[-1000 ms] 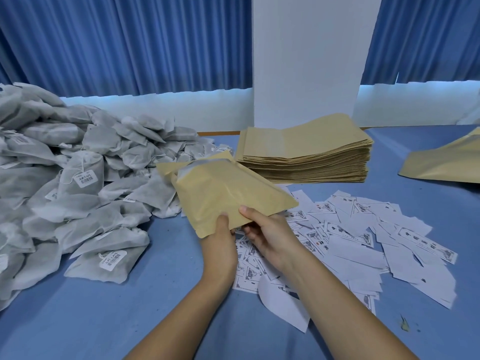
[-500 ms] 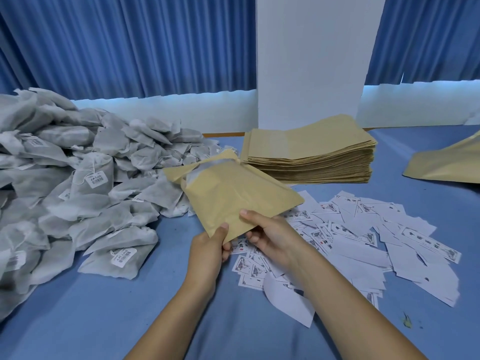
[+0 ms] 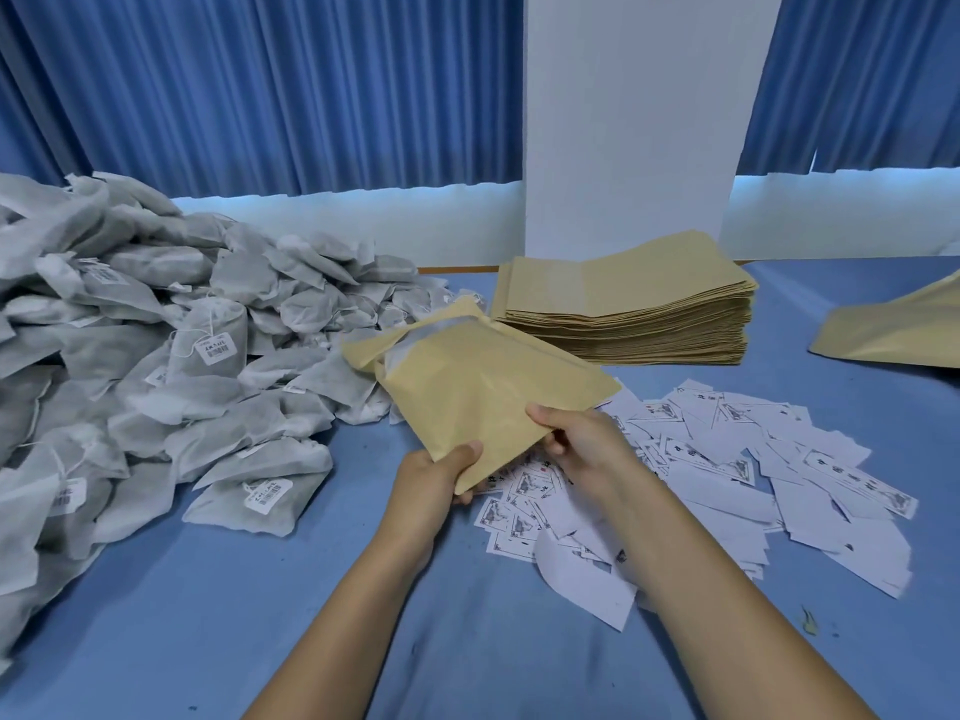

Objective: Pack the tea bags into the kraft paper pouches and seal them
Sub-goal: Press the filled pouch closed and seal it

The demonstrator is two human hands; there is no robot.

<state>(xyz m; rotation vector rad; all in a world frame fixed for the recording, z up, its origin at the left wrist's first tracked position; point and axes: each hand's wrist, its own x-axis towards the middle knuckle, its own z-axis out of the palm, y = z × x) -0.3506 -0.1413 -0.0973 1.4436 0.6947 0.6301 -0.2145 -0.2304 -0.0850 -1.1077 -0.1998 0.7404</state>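
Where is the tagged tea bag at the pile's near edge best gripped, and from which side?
Probably pinch the tea bag at its right end, coming from the right over the table: it lies flat, that end is free, and other bags crowd its left and far sides.

Honestly, nothing here is legible. The small white paper tags [image 3: 214, 350] on the grey mesh tea bags [image 3: 156, 283] around 9 o'clock carry dark barcode-looking print, too blurry to read. The white printed paper slips [image 3: 722, 467] at 3 o'clock show little pictures and characters, which I can't read either.
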